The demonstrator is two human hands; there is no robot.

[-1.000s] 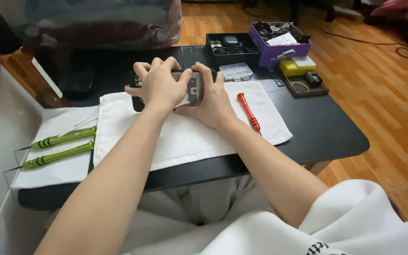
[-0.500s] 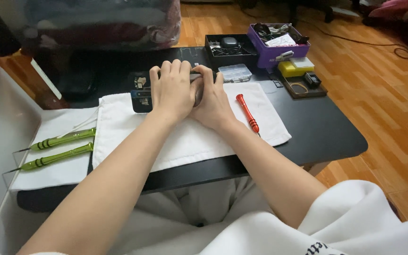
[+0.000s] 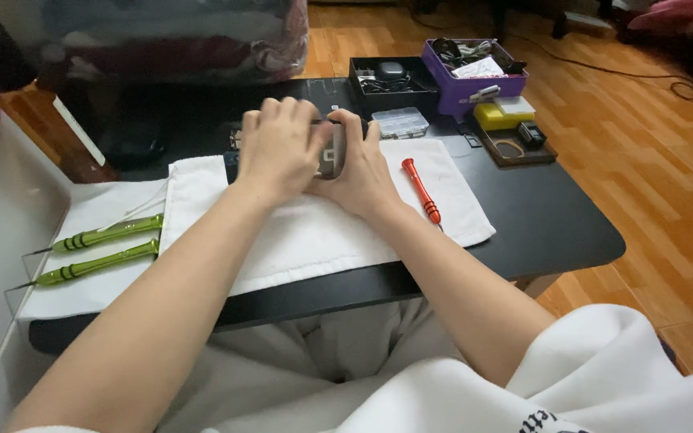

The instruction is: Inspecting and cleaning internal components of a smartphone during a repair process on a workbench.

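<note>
Both my hands are closed around a small grey handheld device (image 3: pixel 331 152) held just above a white cloth (image 3: pixel 314 232) on the black table (image 3: pixel 555 224). My left hand (image 3: pixel 278 148) covers the device's left side and top, fingers curled over it. My right hand (image 3: pixel 358 168) grips its right side, thumb toward the top edge. Most of the device is hidden by my fingers. A red-handled screwdriver (image 3: pixel 420 188) lies on the cloth just right of my right hand.
Two green-handled screwdrivers (image 3: pixel 102 248) lie on a white sheet at the left. At the back stand a black tray (image 3: pixel 391 80), a purple box (image 3: pixel 475 68), a clear small parts case (image 3: pixel 400 123), a yellow block (image 3: pixel 497 115) and a brown tray (image 3: pixel 515 144). Wooden floor lies to the right.
My hands have shifted on the device: half a second ago they lay flatter over it, now the fingers curl around it and its grey face shows between them.
</note>
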